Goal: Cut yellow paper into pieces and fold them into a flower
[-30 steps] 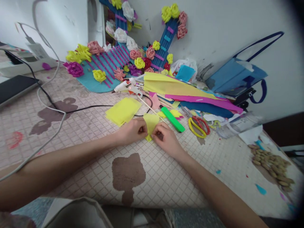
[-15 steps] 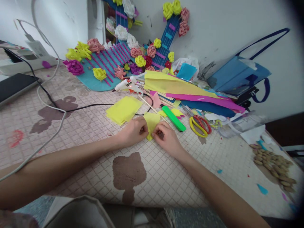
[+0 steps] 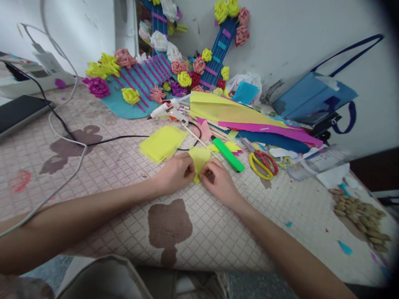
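Observation:
A small yellow paper square [image 3: 199, 160] lies on the patterned tablecloth [image 3: 218, 232] with a thin wooden stick [image 3: 199, 140] running under its far edge. My left hand [image 3: 173, 173] pinches the paper's near left edge with closed fingers. My right hand [image 3: 218, 181] pinches its near right edge, fingers curled. Both hands meet at the paper's lower corner, which is folded or rolled between the fingertips.
A stack of yellow paper squares [image 3: 162, 143] lies just beyond my left hand. A green marker [image 3: 228, 155], yellow and red scissors [image 3: 262, 163], a glue gun [image 3: 168, 111] with its black cord, coloured paper sheets [image 3: 246, 118] and paper-flower boards [image 3: 140, 83] crowd the far side. A blue bag [image 3: 314, 97] stands right.
Both hands stay on the yellow paper with only tiny finger movement. The camera view has shifted slightly.

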A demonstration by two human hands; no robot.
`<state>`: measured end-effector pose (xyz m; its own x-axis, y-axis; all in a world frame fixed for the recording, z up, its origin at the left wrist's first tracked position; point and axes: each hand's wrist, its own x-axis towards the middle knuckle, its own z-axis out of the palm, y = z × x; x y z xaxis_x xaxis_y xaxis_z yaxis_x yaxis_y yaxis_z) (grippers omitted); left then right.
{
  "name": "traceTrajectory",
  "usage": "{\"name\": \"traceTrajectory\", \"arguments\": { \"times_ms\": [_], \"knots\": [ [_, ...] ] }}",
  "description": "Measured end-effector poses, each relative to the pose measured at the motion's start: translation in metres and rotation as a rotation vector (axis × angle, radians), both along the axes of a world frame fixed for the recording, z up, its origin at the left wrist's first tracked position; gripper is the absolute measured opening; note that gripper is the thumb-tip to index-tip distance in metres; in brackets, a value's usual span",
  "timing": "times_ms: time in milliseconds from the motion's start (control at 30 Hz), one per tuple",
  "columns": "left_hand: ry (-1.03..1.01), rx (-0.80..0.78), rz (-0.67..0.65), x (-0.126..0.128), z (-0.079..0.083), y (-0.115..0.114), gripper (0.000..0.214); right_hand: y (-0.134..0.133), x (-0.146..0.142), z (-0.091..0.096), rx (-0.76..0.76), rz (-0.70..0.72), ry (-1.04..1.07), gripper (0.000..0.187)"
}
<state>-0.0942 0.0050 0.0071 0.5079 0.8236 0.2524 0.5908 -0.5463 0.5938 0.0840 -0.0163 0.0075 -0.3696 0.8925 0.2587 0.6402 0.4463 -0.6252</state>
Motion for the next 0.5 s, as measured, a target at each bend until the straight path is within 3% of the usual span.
{"name": "traceTrajectory", "arguments": {
  "times_ms": [500],
  "knots": [
    [0.001,0.044,0.013,-0.0002,-0.0022,-0.0015,0.007,0.0,0.0003,-0.001,-0.012,-0.003,0.014,0.013]
  ]
}}
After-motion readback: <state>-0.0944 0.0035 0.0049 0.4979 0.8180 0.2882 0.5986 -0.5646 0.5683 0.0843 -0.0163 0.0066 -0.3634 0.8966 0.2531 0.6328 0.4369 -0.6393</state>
